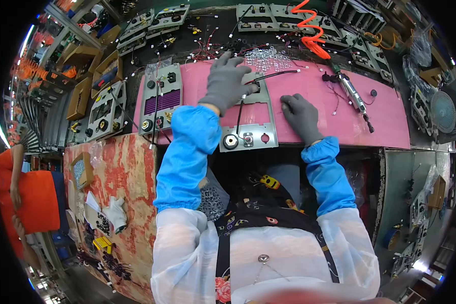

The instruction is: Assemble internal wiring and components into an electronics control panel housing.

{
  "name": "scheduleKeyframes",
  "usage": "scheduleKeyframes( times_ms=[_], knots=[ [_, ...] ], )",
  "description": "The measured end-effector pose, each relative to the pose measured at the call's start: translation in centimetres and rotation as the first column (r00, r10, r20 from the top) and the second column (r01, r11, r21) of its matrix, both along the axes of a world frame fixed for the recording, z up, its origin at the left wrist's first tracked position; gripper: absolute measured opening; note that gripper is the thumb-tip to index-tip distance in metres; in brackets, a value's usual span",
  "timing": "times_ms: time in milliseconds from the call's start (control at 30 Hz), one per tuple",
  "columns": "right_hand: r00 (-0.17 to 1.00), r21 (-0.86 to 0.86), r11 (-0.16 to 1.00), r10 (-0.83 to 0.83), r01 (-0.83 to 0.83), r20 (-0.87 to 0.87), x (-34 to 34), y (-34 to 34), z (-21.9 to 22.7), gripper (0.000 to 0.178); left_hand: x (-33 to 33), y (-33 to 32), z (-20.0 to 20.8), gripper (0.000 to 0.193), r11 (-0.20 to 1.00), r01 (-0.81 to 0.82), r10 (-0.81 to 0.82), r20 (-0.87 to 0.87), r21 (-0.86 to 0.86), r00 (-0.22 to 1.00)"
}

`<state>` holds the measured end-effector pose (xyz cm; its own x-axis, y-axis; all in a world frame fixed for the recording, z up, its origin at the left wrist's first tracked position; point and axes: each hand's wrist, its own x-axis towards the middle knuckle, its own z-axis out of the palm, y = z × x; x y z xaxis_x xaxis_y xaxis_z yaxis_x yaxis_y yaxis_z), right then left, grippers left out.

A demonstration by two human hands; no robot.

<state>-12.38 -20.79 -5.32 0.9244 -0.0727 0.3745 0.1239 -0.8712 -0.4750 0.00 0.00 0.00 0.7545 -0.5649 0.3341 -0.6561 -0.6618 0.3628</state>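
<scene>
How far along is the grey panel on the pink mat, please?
Done: the grey panel carries a round knob and a small socket. In hand: the left hand reaches over its top, where a black wire runs; the right hand rests beside it. Left: one round hole is unfilled.

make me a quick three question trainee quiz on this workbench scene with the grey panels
1. True or false: both hands wear grey knit gloves.
2. Where does the right hand rest? A) flat on the pink bench mat B) on the orange coiled air hose C) on the grey pneumatic screwdriver
3. Fill in: the left hand lies over the upper part of the grey metal front panel, from which a black ____ with white end plugs runs to the right.

Key
1. True
2. A; the mat lies under the palm, the screwdriver lies apart to its right.
3. wire
</scene>
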Motion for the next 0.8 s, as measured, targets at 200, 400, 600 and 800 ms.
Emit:
scheduleKeyframes(
  times_ms=[200, 400, 600, 800],
  knots=[
    [0.997, -0.018, 0.999, -0.049, 0.051, 0.067, -0.4, -0.3, -0.4, 0.015, -1.0, -0.2, -1.8, 0.022, 0.998, -0.004, 0.006, 0.03, -0.056, 1.0],
    [0.997, -0.01, 0.999, -0.034, 0.035, 0.074, -0.5, -0.2, -0.1, 0.015, -2.3, 1.0, -3.3, 0.02, 0.764, -0.287, 0.054, -0.385, -0.578, 0.921],
    [0.998, -0.036, 0.998, -0.051, 0.052, 0.045, -0.4, -0.5, -0.2, 0.017, -3.1, 2.3, -2.0, 0.02, 0.487, -0.359, -0.1, -0.459, -0.796, 0.883],
    [0.998, 0.193, 0.98, 0.051, -0.041, -0.048, 2.6, -4.0, 0.0, 0.02, -9.4, 5.6, -3.5, 0.019, 0.768, -0.087, 0.079, -0.04, -0.635, 0.996]
  ],
)
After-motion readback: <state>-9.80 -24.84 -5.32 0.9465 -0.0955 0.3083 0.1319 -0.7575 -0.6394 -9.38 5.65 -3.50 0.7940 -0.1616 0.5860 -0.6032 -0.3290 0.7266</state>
